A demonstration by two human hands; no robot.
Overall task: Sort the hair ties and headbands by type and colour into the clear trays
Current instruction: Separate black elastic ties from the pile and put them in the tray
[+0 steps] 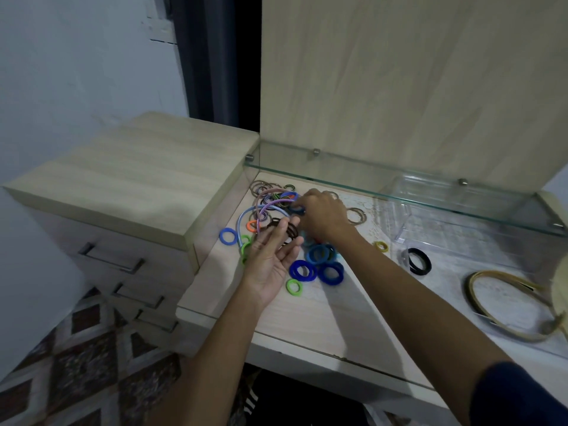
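A mixed pile of hair ties point(270, 201) and thin headbands point(267, 207) in pink, lilac and blue lies at the back left of the desk. My right hand point(322, 215) reaches into the pile and pinches a dark blue hair tie point(297, 210). My left hand point(272, 256) hovers palm-up in front of the pile, fingers spread, holding nothing. Several blue hair ties point(319, 262) lie grouped just right of it. Green ties point(293, 286) and a blue tie point(228, 236) lie nearby. A clear tray point(461, 216) stands under the glass shelf at the right.
A glass shelf point(399, 186) hangs low over the back of the desk. A black tie point(418, 261), a yellow tie point(381, 246) and a gold headband point(510, 305) lie at the right. A drawer cabinet point(129, 186) stands higher at the left.
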